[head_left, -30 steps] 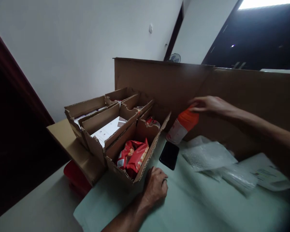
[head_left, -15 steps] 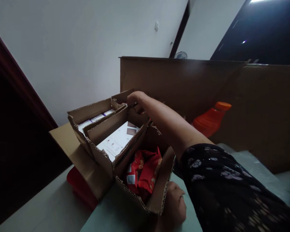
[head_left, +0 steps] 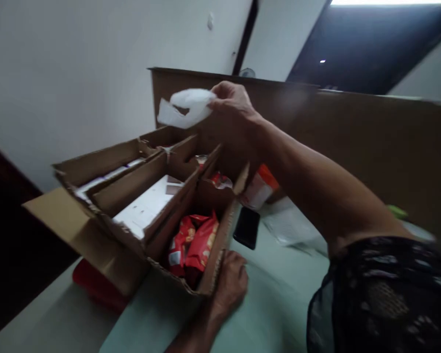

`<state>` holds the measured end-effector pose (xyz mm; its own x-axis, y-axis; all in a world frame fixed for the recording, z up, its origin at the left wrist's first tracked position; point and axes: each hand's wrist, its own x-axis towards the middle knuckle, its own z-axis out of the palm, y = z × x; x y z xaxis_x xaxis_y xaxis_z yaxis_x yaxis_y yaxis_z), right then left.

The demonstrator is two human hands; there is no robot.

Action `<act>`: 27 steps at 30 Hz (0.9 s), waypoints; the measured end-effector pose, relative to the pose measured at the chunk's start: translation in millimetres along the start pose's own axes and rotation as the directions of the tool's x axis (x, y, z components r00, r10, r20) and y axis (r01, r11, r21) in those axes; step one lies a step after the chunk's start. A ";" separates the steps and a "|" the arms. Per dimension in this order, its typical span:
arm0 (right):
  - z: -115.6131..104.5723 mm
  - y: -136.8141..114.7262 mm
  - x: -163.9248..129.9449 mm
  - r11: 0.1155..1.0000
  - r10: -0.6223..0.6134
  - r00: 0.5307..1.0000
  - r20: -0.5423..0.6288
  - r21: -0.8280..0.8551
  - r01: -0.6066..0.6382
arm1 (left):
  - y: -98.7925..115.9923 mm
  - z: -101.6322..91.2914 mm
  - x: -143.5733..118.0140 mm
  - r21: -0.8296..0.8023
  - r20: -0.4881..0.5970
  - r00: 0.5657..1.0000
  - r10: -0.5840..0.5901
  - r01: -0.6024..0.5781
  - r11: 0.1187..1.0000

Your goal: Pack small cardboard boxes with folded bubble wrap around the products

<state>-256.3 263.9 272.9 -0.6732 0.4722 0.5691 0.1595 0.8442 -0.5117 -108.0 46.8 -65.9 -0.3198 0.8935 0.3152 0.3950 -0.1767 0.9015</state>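
Observation:
My right hand is raised above the far end of a divided cardboard box, its fingers pinched on a crumpled, thin white plastic bag. Low at the box's near right corner, my left hand is closed, its knuckles curled against the outer wall; its fingertips are partly hidden. In the near right compartment lie shiny red packets. A flat white box fills the middle one, and white packs line the left one. Smaller red items sit in a far compartment.
Right of the box, a black phone lies on the pale green table, near clear plastic packaging and an orange-and-white item. A tall cardboard panel stands behind. Something red lies under the box's open flap.
My right hand has risen out of the box's far compartment with the white plastic bag in its fingers. My left hand stays at the box's corner. The view has shifted right, showing the phone.

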 end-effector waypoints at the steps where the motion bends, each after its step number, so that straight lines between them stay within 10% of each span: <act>1: -30.8 7.4 -28.1 1.000 -0.008 0.998 -0.063 -0.010 0.007 | 0.1 -0.8 -0.9 0.003 0.004 1.000 0.011 -0.011 1.000; 6: -138.4 53.1 -219.5 0.973 0.047 0.947 -0.318 -0.199 -0.115 | -0.3 -7.0 -4.5 0.037 0.037 0.997 0.071 -0.072 0.997; 11: -149.1 126.1 -333.8 0.884 0.138 0.942 -0.305 -0.391 -0.256 | 5.3 -14.5 -7.3 0.138 0.052 0.992 0.115 -0.121 0.983; 18: -94.9 186.3 -351.7 0.839 0.285 0.935 0.212 -0.527 -0.136 | 30.2 -23.7 -3.3 0.335 0.095 0.991 0.092 -0.119 0.935; 23: -103.2 195.6 -343.9 0.807 0.320 0.909 0.268 -0.579 -0.114 | 71.5 -41.2 -36.0 0.445 0.085 0.990 0.115 -0.141 0.885; 27: -112.8 168.2 -333.3 0.812 0.273 0.939 0.209 -0.574 -0.108 | 88.0 -60.6 -103.1 0.548 -0.168 0.949 0.265 -0.134 0.826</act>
<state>76.3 277.1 69.7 -0.7397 0.6206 0.2601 0.6166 0.7799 -0.1072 -92.4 -85.9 -1.1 -0.3432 0.7323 0.5882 0.8409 -0.0395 0.5398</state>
